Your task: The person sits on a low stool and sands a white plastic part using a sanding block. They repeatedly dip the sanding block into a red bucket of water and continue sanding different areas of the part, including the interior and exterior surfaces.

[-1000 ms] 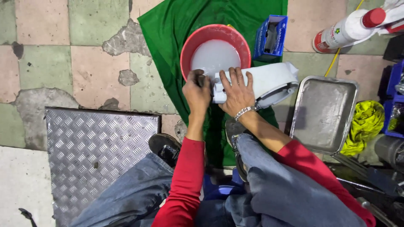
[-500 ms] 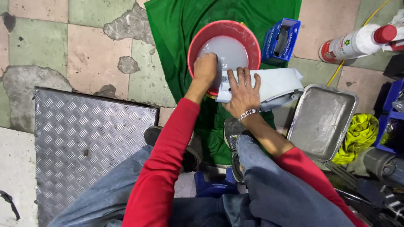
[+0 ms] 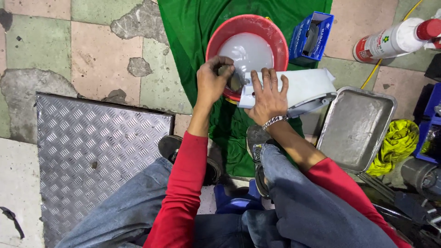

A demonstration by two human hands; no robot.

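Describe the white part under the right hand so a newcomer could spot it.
Start at the green cloth spread on the tiled floor, then find the round red basin of cloudy liquid. The flat white plastic panel rests across its near rim, pinned by the right hand; nothing beside it is white and slab-shaped.

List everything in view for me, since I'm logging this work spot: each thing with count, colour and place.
basin: 1, red, milky water inside, on the green cloth
cloth: 1, green, spread on the tiled floor
plastic panel: 1, white, beside the basin, under the right hand
box: 1, blue, right of the basin
spray can: 1, white with red cap, lying top right
metal tray: 1, grey, at right
rag: 1, yellow, right of the tray
checker plate: 1, grey, floor at left
left hand: 1, closed on a small dark piece at the basin rim
right hand: 1, flat on the panel
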